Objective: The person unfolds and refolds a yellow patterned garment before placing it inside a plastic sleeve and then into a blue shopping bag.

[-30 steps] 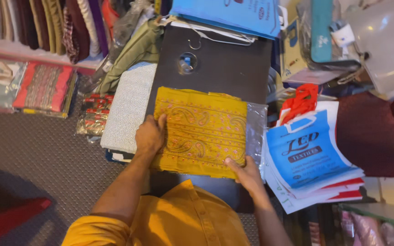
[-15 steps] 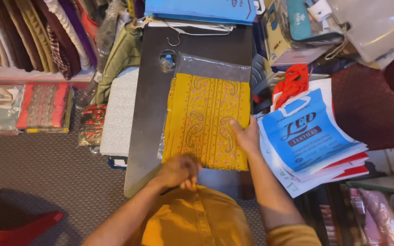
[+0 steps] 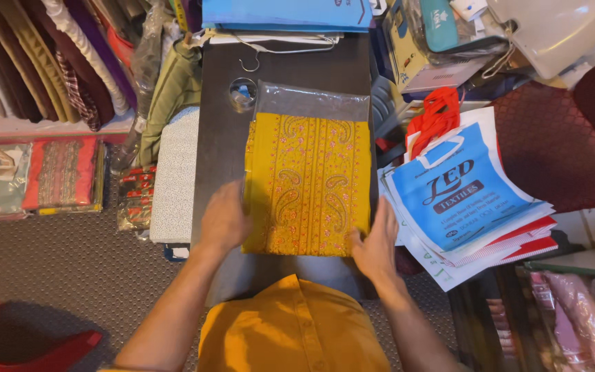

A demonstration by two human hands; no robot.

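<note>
A folded mustard-yellow cloth with pink paisley embroidery (image 3: 308,182) lies in a clear plastic sleeve on a dark table (image 3: 218,138), its long side running away from me. My left hand (image 3: 225,219) rests at the packet's near left edge, fingers spread against it. My right hand (image 3: 375,244) touches the near right corner, fingers on the plastic. Whether either hand grips or only presses the packet is unclear. The sleeve's empty clear end (image 3: 311,101) sticks out at the far side.
A stack of blue and white carrier bags (image 3: 459,200) with red handles (image 3: 435,120) lies to the right. A speckled white fabric bundle (image 3: 173,176) sits left of the table. Hanging garments (image 3: 49,58) and packed cloths (image 3: 56,172) fill the left. A maroon seat (image 3: 559,151) stands far right.
The packet was turned from lying crosswise to lying lengthwise on the table. My left hand came from the table's near edge to the packet's left side; my right hand slid down to its near right corner.
</note>
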